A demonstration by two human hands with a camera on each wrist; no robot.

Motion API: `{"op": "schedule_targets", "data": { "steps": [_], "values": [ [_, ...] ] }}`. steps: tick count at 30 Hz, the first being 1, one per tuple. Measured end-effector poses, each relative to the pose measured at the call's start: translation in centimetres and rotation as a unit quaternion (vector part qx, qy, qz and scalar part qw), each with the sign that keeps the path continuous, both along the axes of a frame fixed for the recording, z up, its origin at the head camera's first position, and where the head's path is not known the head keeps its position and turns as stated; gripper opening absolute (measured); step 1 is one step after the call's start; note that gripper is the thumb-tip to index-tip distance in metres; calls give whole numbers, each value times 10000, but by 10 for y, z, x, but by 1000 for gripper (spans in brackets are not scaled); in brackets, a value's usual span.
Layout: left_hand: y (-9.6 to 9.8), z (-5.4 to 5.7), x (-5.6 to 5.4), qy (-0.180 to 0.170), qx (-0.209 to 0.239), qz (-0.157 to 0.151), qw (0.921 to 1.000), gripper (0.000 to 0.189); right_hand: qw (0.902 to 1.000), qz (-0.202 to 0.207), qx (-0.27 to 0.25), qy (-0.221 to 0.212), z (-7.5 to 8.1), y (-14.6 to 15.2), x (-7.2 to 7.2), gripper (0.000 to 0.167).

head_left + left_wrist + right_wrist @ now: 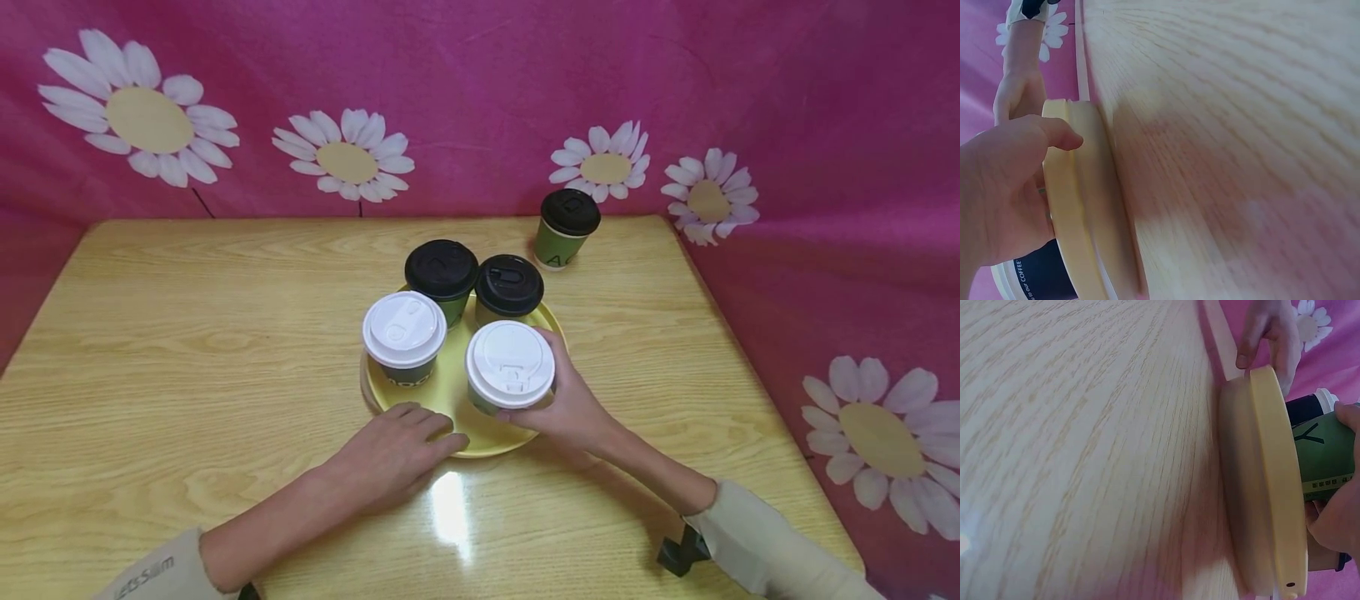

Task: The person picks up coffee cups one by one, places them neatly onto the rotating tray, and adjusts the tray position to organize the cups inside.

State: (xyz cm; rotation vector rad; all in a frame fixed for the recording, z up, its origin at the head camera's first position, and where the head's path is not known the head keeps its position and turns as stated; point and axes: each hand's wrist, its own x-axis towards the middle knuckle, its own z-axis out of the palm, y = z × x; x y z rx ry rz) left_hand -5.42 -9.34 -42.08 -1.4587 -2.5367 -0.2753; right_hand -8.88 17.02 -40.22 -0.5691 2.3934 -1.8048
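Observation:
My right hand grips a green paper coffee cup with a white lid, over the right part of a round yellow tray. Whether its base touches the tray is hidden by the rim. At the tray's near left edge, my left hand holds the rim, its thumb bent over the outside. Also on the tray are a dark cup with a white lid at left, a green cup with a black lid behind it, and another black-lidded cup at back right.
Another green cup with a black lid stands off the tray, near the back right of the wooden table. A pink cloth with daisies hangs behind the table and along its right side.

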Motion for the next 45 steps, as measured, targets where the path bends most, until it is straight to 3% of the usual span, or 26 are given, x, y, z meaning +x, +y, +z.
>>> {"op": "schedule_targets", "data": {
  "steps": [7,11,13,22,27,33,45],
  "values": [
    [-3,5,1,-491,115,77,9987,41,10000,28,-20,-39,-1,-3,1,100],
    [-6,8,2,-814,455,126,9956,36,9999,104,-69,-78,-1,-6,0,100],
    [-7,9,2,-816,601,136,9948,35,9998,118,-85,-100,-1,-7,0,101],
    [-12,19,-1,-322,1423,219,9891,25,9992,118,-156,-357,-2,-10,1,102],
    [-13,25,-1,81,1914,273,9811,27,9989,120,-183,-409,-2,-11,2,102],
    [-13,30,-4,562,2465,62,9675,29,9983,188,-312,-453,-4,-14,1,101],
    [-10,37,-10,1018,2694,-200,9574,32,9978,323,-124,-567,-6,-17,1,99]
  ]
}}
